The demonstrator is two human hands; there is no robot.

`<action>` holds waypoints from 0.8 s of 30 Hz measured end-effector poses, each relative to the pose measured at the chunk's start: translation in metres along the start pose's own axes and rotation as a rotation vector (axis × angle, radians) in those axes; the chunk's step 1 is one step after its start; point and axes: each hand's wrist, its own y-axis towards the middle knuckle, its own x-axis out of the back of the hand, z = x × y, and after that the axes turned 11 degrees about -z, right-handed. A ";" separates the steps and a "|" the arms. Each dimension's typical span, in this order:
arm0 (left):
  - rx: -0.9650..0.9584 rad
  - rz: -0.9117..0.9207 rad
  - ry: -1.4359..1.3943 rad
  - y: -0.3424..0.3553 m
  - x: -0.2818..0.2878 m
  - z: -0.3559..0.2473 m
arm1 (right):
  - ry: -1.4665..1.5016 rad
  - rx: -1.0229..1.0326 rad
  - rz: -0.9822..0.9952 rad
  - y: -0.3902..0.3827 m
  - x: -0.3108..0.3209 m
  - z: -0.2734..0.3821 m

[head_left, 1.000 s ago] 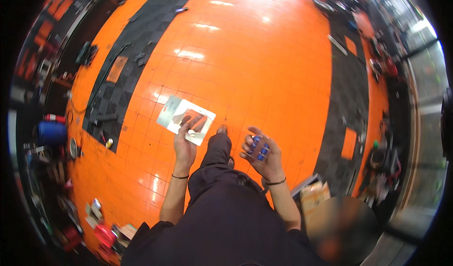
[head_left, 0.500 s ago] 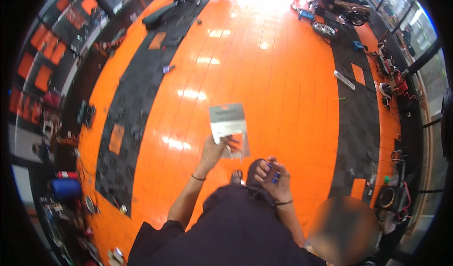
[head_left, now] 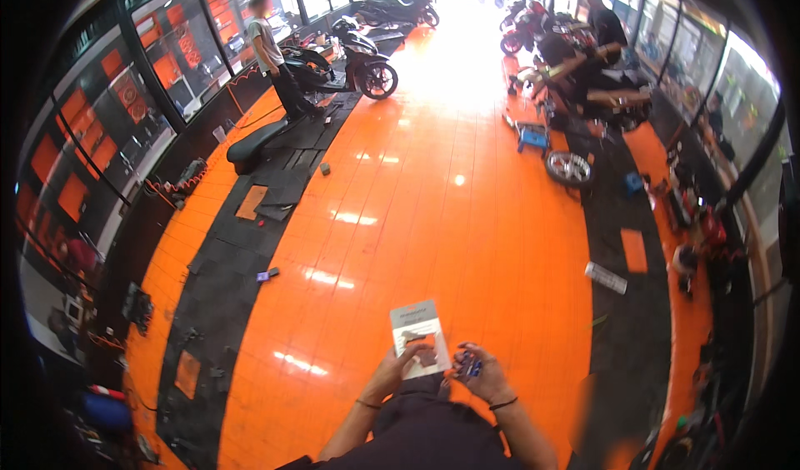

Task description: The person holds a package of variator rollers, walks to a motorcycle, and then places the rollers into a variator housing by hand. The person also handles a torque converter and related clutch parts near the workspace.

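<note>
A flat grey-and-white packaging card with a see-through window is pinched in my left hand, held in front of my body. Through the window, the orange floor and part of my fingers show. Just to the right, my right hand curls round small blue parts, too small to tell their kind. The fingers of that hand are close to the card's right edge; I cannot tell whether they touch it.
Dark mats line both sides of the orange floor. At the left, a person stands by a scooter, with a loose seat nearby. Another person is among motorcycles at the right; a loose wheel and a white box lie there.
The view has tilted up, bringing in the people and scooters. My hands have come closer together, the card now right beside my right hand.
</note>
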 end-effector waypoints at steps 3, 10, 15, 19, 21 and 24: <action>0.295 0.036 -0.365 0.106 -0.014 0.002 | -0.187 -0.015 -0.031 0.080 -0.037 0.084; 0.488 -0.117 -0.718 0.399 -0.089 0.009 | -0.045 -0.159 -0.207 0.277 -0.102 0.261; -0.609 -0.132 0.602 0.621 -0.103 0.003 | 0.075 -0.104 0.012 0.393 -0.155 0.415; 0.296 0.140 -0.244 0.776 -0.149 -0.084 | 0.026 0.012 -0.019 0.475 -0.210 0.534; 0.188 0.167 -0.112 0.867 -0.166 -0.083 | -0.066 0.065 -0.042 0.530 -0.234 0.596; 0.151 0.116 -0.143 0.980 -0.176 -0.060 | -0.319 0.179 -0.051 0.622 -0.256 0.671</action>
